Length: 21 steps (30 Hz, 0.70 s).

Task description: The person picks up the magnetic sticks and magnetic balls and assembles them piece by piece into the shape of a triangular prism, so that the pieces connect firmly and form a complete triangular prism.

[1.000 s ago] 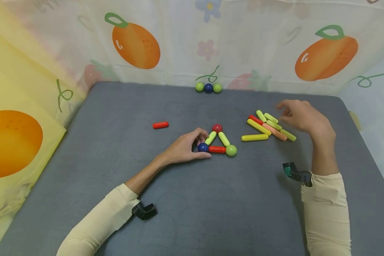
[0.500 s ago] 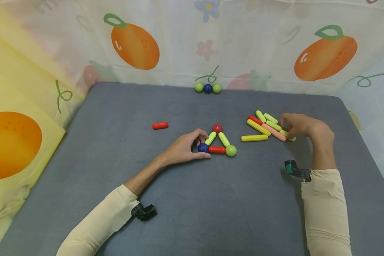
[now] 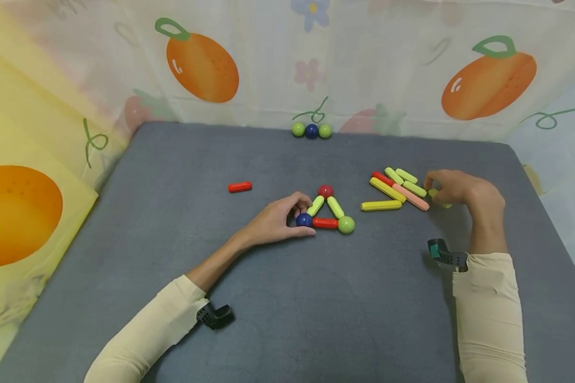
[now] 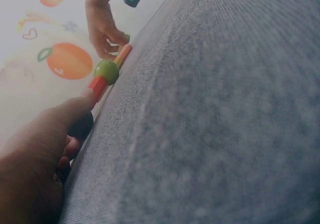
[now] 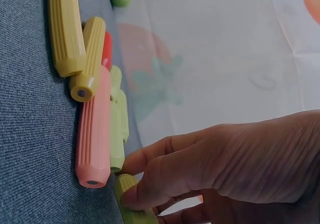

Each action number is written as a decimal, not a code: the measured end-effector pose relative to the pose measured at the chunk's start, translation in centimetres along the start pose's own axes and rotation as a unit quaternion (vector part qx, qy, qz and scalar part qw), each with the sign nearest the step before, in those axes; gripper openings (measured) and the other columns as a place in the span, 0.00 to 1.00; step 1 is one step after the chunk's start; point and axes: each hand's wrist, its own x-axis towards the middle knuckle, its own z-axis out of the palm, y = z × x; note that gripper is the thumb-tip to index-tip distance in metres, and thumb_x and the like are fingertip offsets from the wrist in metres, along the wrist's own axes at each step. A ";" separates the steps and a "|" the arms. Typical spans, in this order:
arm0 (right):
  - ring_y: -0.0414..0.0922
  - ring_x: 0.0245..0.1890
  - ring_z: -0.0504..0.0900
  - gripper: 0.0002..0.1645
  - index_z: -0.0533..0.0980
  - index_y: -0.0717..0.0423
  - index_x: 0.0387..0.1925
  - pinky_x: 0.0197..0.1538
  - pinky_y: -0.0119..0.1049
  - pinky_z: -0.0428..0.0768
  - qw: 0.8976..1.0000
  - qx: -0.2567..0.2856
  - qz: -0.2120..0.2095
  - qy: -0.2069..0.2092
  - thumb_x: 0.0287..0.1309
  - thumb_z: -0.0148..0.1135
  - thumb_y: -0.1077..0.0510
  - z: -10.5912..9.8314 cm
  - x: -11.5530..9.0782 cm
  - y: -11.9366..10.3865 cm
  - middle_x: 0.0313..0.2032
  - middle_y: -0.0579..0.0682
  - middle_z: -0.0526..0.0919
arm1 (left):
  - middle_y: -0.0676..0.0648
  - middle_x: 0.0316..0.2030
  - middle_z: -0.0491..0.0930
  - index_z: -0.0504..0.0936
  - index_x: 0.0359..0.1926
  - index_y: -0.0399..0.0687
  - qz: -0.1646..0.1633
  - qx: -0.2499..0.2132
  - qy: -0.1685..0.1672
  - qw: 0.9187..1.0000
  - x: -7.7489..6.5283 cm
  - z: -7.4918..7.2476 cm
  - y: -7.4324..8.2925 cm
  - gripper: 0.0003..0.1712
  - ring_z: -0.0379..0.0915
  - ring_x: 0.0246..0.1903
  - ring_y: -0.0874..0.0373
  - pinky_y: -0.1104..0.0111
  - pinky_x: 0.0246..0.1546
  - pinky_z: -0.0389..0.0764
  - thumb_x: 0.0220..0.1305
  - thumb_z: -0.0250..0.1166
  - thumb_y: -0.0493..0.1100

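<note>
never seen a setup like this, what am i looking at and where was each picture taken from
There is no machine here: a person works bare-handed. The wide view comes from a camera worn on the head, looking down; the two close-ups come from cameras worn on the wrists, probably the black devices there. On the grey tabletop lie a triangle of three rods and three balls, a group of loose rods to its right, a single red rod to its left, and a row of three balls at the far edge. The left hand holds the triangle's blue ball between thumb and fingers; the right hand pinches a yellow-green rod beside the group.
</note>
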 end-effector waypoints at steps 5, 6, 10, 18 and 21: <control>0.65 0.51 0.79 0.23 0.75 0.69 0.60 0.48 0.62 0.80 1.000 -0.011 0.007 0.014 0.65 0.58 0.66 -0.3 -0.3 0.0 0.60 0.75 0.75 | 0.52 0.46 0.78 0.74 0.60 0.53 0.002 0.003 0.000 1.000 0.1 0.0 -0.1 0.31 0.73 0.44 0.61 0.67 0.48 0.76 0.61 0.78 0.55; 0.65 0.51 0.80 0.23 0.75 0.70 0.61 0.48 0.61 0.80 1.000 -0.011 -0.002 0.025 0.66 0.58 0.66 -0.4 -0.4 0.0 0.60 0.75 0.76 | 0.52 0.46 0.78 0.74 0.60 0.53 0.002 0.004 -0.001 1.000 0.1 0.0 -0.1 0.31 0.73 0.44 0.61 0.68 0.48 0.76 0.61 0.78 0.55; 0.57 0.43 0.80 0.26 0.73 0.72 0.65 0.43 0.51 0.80 0.994 0.006 -0.072 0.079 0.67 0.59 0.67 -0.9 -0.6 -1.3 0.49 0.68 0.81 | 0.52 0.46 0.78 0.74 0.59 0.53 0.003 -0.002 -0.001 1.000 0.1 0.0 -0.1 0.32 0.73 0.45 0.61 0.68 0.48 0.76 0.61 0.78 0.54; 0.44 0.43 0.81 0.17 0.81 0.57 0.55 0.46 0.38 0.79 0.959 0.076 -0.219 0.163 0.66 0.68 0.64 -1.0 -1.1 -7.7 0.45 0.49 0.84 | 0.50 0.45 0.78 0.73 0.56 0.51 0.003 -0.014 -0.001 1.000 0.0 -0.1 -0.1 0.32 0.73 0.43 0.60 0.69 0.46 0.75 0.57 0.81 0.52; 0.44 0.44 0.84 0.14 0.80 0.56 0.51 0.50 0.41 0.83 0.942 0.096 -0.278 0.164 0.65 0.70 0.63 -0.3 -0.6 -10.4 0.45 0.48 0.86 | 0.50 0.43 0.77 0.74 0.53 0.50 0.001 -0.016 -0.002 1.000 0.0 -0.2 -0.1 0.31 0.72 0.42 0.59 0.69 0.44 0.74 0.56 0.82 0.52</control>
